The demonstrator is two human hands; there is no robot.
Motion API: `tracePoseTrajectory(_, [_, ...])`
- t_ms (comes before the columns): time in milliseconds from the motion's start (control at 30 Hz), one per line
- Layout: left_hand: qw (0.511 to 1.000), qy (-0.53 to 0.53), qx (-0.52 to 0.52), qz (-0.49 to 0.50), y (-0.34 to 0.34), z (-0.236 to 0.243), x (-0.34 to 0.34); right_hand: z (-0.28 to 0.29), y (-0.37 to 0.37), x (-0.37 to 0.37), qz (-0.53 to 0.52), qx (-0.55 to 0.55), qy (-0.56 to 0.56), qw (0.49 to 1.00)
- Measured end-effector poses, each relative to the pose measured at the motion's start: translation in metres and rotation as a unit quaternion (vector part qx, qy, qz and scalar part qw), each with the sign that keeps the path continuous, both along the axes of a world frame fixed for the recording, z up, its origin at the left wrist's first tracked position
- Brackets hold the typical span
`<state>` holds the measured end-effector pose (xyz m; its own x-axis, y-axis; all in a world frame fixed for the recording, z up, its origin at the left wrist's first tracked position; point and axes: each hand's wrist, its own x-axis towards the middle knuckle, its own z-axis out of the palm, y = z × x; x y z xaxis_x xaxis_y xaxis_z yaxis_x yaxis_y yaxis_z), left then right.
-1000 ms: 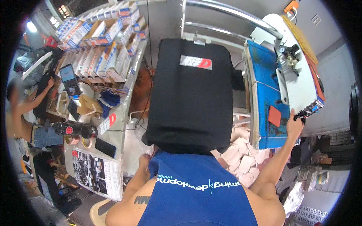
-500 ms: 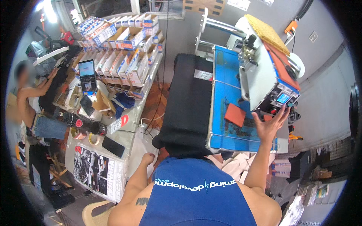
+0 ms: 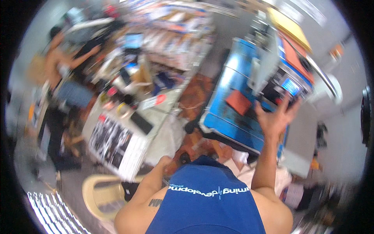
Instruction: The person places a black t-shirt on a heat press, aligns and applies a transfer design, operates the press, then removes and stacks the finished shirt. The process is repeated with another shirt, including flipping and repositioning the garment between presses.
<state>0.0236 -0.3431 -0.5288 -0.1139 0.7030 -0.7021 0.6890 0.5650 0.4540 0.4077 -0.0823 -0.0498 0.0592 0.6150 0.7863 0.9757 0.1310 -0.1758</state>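
My right hand (image 3: pixel 276 117) is raised in front of a control box (image 3: pixel 285 90) with a lit blue display, on the upper part of a press-like machine. Its fingers are spread and hold nothing; whether a fingertip touches the box is unclear. Below the box lies the machine's blue bed (image 3: pixel 224 107), with an orange-red square pad (image 3: pixel 238 102) on it. My left hand (image 3: pixel 166 163) hangs low beside my body, near the worktable corner, and its fingers are blurred and cannot be made out.
On the left, a worktable (image 3: pixel 159 130) holds a black phone (image 3: pixel 141 123), a printed sheet (image 3: pixel 111 142) and clutter. Rows of cardboard boxes (image 3: pixel 171 43) stand behind. A beige chair (image 3: pixel 102 197) is at lower left. Another person (image 3: pixel 58 64) works at far left.
The view has turned and blurred, shifting the worktable rightward. My right hand has drawn back slightly from the control box. The black cloth left of the blue bed no longer shows there.
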Motion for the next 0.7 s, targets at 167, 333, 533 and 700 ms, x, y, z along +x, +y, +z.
tracePoseTrajectory(167, [0.911,-0.108,0.139,0.372,-0.086,0.016,0.041,-0.011,0.006,-0.013,-0.012,0.053,0.014,0.998])
tracePoseTrajectory(333, [0.985,0.111,-0.04,0.125,-0.241,0.024,0.119,0.009,-0.016,-0.012,0.123,0.001,0.085,0.989])
tracePoseTrajectory(533, [0.957,0.09,-0.144,0.237,-0.395,0.013,0.269,-0.044,-0.172,-0.067,0.753,-0.345,0.067,0.557])
tracePoseTrajectory(700, [0.695,0.156,0.142,0.687,-0.4,0.059,0.311,-0.12,-0.269,-0.098,0.733,-0.524,-0.062,0.429])
